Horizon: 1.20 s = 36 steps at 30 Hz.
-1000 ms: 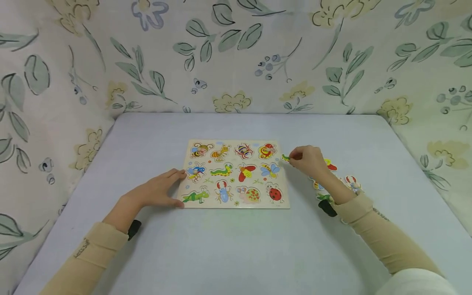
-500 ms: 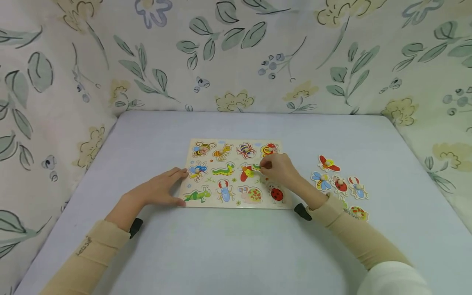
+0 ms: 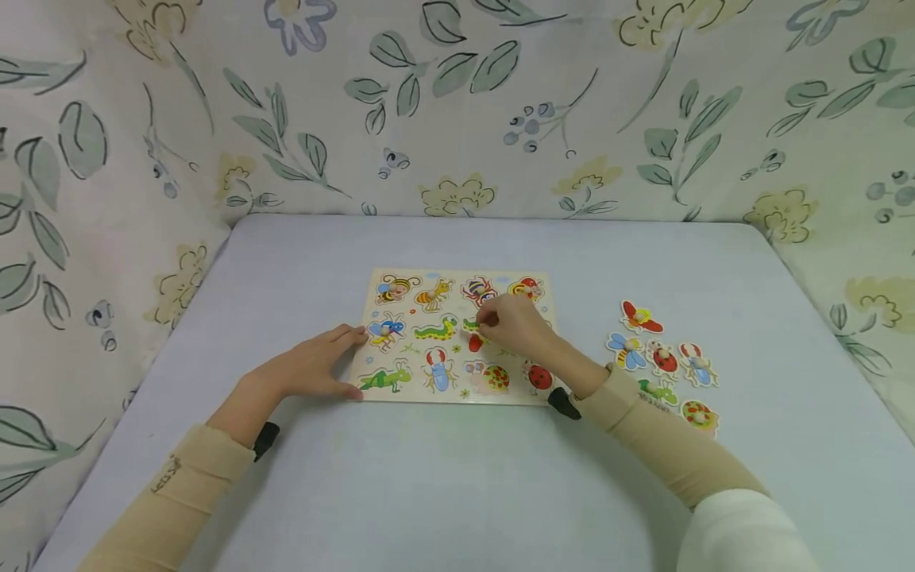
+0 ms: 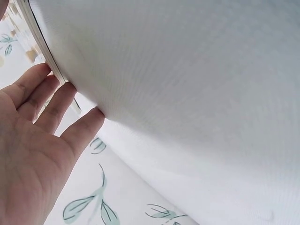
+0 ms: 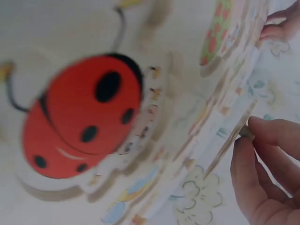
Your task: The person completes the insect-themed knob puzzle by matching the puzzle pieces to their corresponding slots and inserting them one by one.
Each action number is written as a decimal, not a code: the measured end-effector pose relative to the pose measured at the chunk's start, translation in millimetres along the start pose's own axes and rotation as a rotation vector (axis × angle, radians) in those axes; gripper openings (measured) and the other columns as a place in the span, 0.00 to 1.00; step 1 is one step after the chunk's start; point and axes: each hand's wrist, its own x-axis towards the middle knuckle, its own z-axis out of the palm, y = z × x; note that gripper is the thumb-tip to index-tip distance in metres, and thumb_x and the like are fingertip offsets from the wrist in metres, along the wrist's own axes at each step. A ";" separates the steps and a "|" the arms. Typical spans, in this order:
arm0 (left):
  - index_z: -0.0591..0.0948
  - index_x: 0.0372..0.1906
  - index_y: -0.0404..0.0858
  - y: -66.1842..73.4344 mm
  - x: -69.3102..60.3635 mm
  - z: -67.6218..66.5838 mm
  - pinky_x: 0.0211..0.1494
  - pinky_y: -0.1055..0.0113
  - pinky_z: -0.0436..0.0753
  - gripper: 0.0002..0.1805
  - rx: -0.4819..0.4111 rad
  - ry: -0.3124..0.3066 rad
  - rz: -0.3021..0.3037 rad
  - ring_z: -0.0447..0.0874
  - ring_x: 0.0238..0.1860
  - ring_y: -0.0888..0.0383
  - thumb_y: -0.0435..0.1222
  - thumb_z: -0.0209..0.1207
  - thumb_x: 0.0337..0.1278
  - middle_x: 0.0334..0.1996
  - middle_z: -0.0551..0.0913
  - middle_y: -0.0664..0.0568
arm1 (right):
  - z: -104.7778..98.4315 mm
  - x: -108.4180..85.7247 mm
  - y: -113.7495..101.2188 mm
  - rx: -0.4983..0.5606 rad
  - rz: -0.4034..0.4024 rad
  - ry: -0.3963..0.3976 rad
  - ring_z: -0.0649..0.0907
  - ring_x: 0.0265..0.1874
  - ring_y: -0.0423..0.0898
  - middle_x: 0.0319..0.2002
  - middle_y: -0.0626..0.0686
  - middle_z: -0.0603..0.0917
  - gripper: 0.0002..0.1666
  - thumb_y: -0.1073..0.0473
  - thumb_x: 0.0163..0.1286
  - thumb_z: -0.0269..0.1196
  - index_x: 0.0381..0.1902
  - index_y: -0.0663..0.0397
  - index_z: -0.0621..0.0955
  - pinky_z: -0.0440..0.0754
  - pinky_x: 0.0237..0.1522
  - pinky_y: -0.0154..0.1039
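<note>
Fingers of the right hand [image 3: 520, 326] were pinching the knob [image 5: 247, 132] of a green caterpillar piece [image 3: 469, 324]; right wrist view had it edge-on, lifted. We put it over the middle row of the puzzle board [image 3: 422, 397], just right of the matching caterpillar slot [image 3: 434, 329], so not seated. Left hand [image 3: 314, 367] had straight, spread fingers, tips touching the board's left edge; probably steadying it, we judged.

Done, by our count: five pieces looked seated. We had the full top row, meaning bee [image 3: 395, 289], ant [image 3: 434, 295], spider [image 3: 477, 290] and red-and-yellow bug [image 3: 527, 287], plus the mosquito [image 3: 386, 330] at the middle row's left end. Knobs were tiny there, so fairly sure, not certain.

To do: the caterpillar plus six loose pieces. We found those clustered on the table [image 3: 443, 485], off the board's right side: red-winged bug [image 3: 639, 318], dragonfly [image 3: 626, 350], ladybug [image 3: 662, 360], stag beetle [image 3: 698, 365], grasshopper [image 3: 658, 390] and snail [image 3: 699, 415]. Right sleeve [image 3: 665, 437] partly covered the grasshopper. Bottom row looked unfilled to us; right wrist view showed its ladybug slot [image 5: 84, 117] without a knob. Call it under halfway.
</note>
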 end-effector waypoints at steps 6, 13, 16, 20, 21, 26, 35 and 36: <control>0.66 0.69 0.29 0.2 1.1 0.9 0.67 0.41 0.65 0.49 0.000 0.005 0.004 0.61 0.69 0.36 0.53 0.71 0.46 0.70 0.63 0.37 | -0.7 8.9 -9.8 0.027 -0.034 -0.016 0.81 0.29 0.44 0.30 0.53 0.86 0.02 0.68 0.62 0.66 0.30 0.61 0.86 0.81 0.33 0.33; 0.65 0.69 0.29 -0.7 1.0 1.0 0.67 0.41 0.65 0.50 -0.005 -0.002 0.006 0.62 0.68 0.36 0.53 0.71 0.46 0.70 0.63 0.36 | 10.2 21.0 -15.2 0.044 -0.071 -0.067 0.81 0.29 0.43 0.29 0.52 0.86 0.02 0.69 0.61 0.66 0.32 0.62 0.86 0.80 0.32 0.31; 0.65 0.69 0.29 -0.6 1.3 1.1 0.67 0.41 0.65 0.50 -0.003 0.001 0.008 0.62 0.68 0.36 0.53 0.71 0.46 0.70 0.63 0.36 | 13.5 23.9 -18.1 0.036 -0.087 -0.078 0.81 0.29 0.43 0.30 0.52 0.86 0.03 0.69 0.62 0.65 0.32 0.61 0.86 0.80 0.33 0.31; 0.65 0.69 0.29 -0.1 0.9 0.3 0.67 0.40 0.64 0.50 -0.001 -0.002 -0.002 0.60 0.69 0.36 0.53 0.71 0.46 0.71 0.62 0.37 | 15.5 26.9 -23.3 0.030 -0.092 -0.086 0.82 0.30 0.43 0.31 0.52 0.86 0.02 0.69 0.62 0.66 0.32 0.61 0.86 0.80 0.35 0.32; 0.65 0.69 0.29 0.1 0.6 -0.3 0.67 0.40 0.64 0.50 -0.002 -0.004 -0.005 0.60 0.69 0.36 0.53 0.71 0.46 0.71 0.61 0.37 | 16.0 27.6 -24.5 0.035 -0.086 -0.089 0.82 0.31 0.43 0.31 0.52 0.86 0.03 0.69 0.62 0.66 0.32 0.61 0.86 0.80 0.35 0.32; 0.65 0.69 0.29 1.3 -0.4 -1.8 0.67 0.39 0.64 0.50 -0.004 -0.008 -0.007 0.59 0.70 0.35 0.53 0.71 0.46 0.71 0.61 0.37 | 20.7 31.7 -28.7 0.033 -0.080 -0.087 0.82 0.30 0.43 0.31 0.53 0.86 0.03 0.69 0.62 0.65 0.32 0.61 0.86 0.80 0.34 0.31; 0.65 0.69 0.28 0.5 1.0 -1.2 0.67 0.40 0.64 0.50 0.000 0.003 0.015 0.60 0.69 0.36 0.52 0.72 0.45 0.70 0.62 0.36 | 27.2 37.9 -33.4 0.042 -0.086 -0.100 0.81 0.31 0.43 0.32 0.53 0.86 0.03 0.70 0.62 0.65 0.32 0.61 0.86 0.80 0.34 0.30; 0.65 0.69 0.28 0.5 1.0 -1.4 0.67 0.40 0.64 0.50 0.002 0.001 0.015 0.60 0.69 0.36 0.52 0.72 0.45 0.71 0.61 0.36 | 27.5 38.4 -34.1 0.043 -0.084 -0.105 0.81 0.31 0.44 0.32 0.53 0.86 0.03 0.69 0.62 0.65 0.32 0.62 0.86 0.80 0.35 0.31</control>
